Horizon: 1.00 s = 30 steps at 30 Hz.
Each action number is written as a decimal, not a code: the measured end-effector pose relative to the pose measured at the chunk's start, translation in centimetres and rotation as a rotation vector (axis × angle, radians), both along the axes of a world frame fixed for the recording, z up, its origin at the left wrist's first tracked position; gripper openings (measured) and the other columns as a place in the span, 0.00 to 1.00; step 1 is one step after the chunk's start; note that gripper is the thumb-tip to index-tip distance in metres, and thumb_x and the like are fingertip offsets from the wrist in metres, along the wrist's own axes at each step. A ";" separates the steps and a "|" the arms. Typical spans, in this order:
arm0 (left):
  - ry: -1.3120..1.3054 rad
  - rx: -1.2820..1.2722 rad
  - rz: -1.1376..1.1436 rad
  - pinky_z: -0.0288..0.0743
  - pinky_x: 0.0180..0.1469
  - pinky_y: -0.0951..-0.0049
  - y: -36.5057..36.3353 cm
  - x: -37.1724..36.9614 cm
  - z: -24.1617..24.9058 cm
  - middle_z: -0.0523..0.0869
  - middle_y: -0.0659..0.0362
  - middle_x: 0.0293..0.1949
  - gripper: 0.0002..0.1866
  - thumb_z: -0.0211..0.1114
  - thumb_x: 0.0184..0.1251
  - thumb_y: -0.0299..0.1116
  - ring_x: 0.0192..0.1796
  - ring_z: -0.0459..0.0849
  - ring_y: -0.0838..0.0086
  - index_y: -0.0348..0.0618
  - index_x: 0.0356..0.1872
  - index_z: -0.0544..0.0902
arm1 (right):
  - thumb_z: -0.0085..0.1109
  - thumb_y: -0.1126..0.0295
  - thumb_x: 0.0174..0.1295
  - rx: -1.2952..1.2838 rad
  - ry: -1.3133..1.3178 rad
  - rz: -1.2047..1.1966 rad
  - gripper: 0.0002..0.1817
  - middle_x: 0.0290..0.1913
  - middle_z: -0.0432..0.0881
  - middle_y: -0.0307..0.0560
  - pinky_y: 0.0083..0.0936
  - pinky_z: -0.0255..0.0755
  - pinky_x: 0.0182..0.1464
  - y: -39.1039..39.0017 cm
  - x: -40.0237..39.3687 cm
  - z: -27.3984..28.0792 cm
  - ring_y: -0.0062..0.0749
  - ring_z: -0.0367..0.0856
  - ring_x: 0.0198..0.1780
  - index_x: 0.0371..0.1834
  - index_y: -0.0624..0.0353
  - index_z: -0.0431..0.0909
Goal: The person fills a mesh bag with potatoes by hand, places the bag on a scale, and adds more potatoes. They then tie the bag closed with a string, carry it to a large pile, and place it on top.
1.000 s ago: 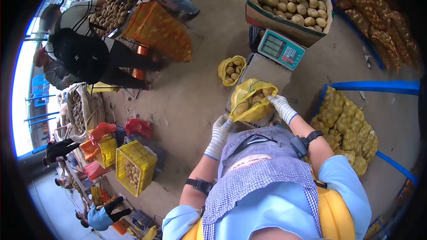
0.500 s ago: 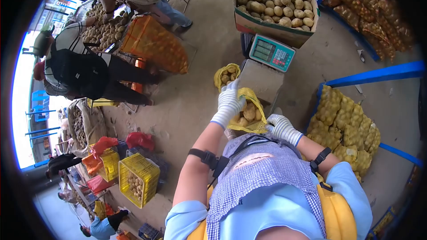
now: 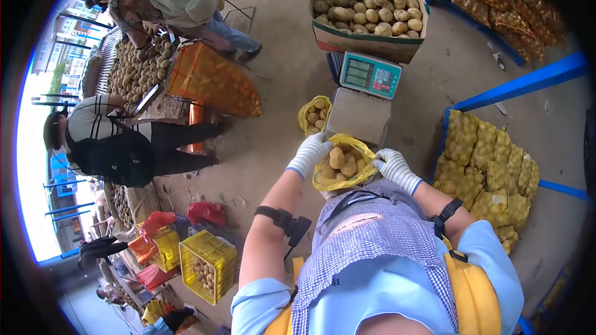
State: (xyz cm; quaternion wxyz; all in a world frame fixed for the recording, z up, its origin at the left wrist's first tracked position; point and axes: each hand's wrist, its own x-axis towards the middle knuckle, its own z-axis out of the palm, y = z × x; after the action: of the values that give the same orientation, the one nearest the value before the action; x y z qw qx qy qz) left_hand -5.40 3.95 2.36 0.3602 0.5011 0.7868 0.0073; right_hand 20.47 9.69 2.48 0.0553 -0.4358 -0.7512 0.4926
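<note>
In front of my apron is a yellow mesh bag [image 3: 366,150] with its mouth spread open and several potatoes [image 3: 338,157] inside. My left hand [image 3: 309,154], in a white striped glove, is closed on the left side of the bag's rim. On the opposite side, my right hand [image 3: 396,169], gloved the same way, pinches the rim between thumb and fingers. Beyond the bag lies the bare platform of a weighing scale [image 3: 359,118], its teal display [image 3: 370,75] facing me. A second yellow mesh bag [image 3: 303,113] of potatoes stands left of the platform.
A cardboard box [image 3: 366,44] full of potatoes sits behind the scale. Filled yellow mesh bags [image 3: 484,174] are stacked at right beside a blue metal bar [image 3: 521,84]. Two people work at a potato pile [image 3: 139,71] at left, near an orange mesh sack [image 3: 214,80]. A yellow crate [image 3: 208,267] stands lower left.
My left hand has come back toward me, from the bag's far edge to its left side. The bag's mouth now faces up more widely. My right hand remains at the right rim.
</note>
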 end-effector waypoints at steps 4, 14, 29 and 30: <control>-0.472 0.028 0.452 0.70 0.55 0.69 -0.6 -1.1 -2.6 0.80 0.48 0.51 0.33 0.65 0.56 0.47 0.53 0.78 0.62 0.33 0.57 0.71 | 0.59 0.67 0.53 -0.072 0.041 -0.100 0.09 0.29 0.80 0.53 0.31 0.71 0.38 0.3 -0.7 -1.2 0.39 0.79 0.32 0.31 0.62 0.80; 0.225 0.374 -0.106 0.73 0.29 0.78 1.7 -0.9 9.7 0.79 0.65 0.23 0.11 0.65 0.58 0.38 0.26 0.77 0.79 0.43 0.35 0.79 | 0.62 0.70 0.53 -0.219 0.173 -0.373 0.09 0.29 0.80 0.43 0.23 0.71 0.36 1.8 -0.3 -2.6 0.21 0.73 0.29 0.35 0.63 0.78; -1.571 0.511 0.832 0.52 0.16 0.87 -6.0 7.6 16.2 0.68 0.69 0.18 0.09 0.59 0.65 0.35 0.16 0.59 0.88 0.41 0.41 0.76 | 0.52 0.63 0.63 -0.414 0.592 0.281 0.15 0.39 0.79 0.46 0.24 0.70 0.45 -1.8 -4.6 10.9 0.28 0.76 0.42 0.48 0.59 0.74; -1.525 0.587 0.880 0.51 0.16 0.86 -6.1 7.2 17.5 0.68 0.69 0.17 0.09 0.59 0.65 0.34 0.16 0.59 0.88 0.41 0.41 0.75 | 0.51 0.63 0.63 -0.321 0.514 0.325 0.14 0.39 0.79 0.48 0.24 0.70 0.45 -1.5 -4.8 12.8 0.29 0.77 0.42 0.47 0.61 0.73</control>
State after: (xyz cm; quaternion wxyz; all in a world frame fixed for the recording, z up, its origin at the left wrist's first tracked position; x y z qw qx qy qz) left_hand 1.82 -2.10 19.85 0.6037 0.0882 0.4229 0.6700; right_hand 15.71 8.22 15.28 0.0944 -0.1752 -0.6854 0.7005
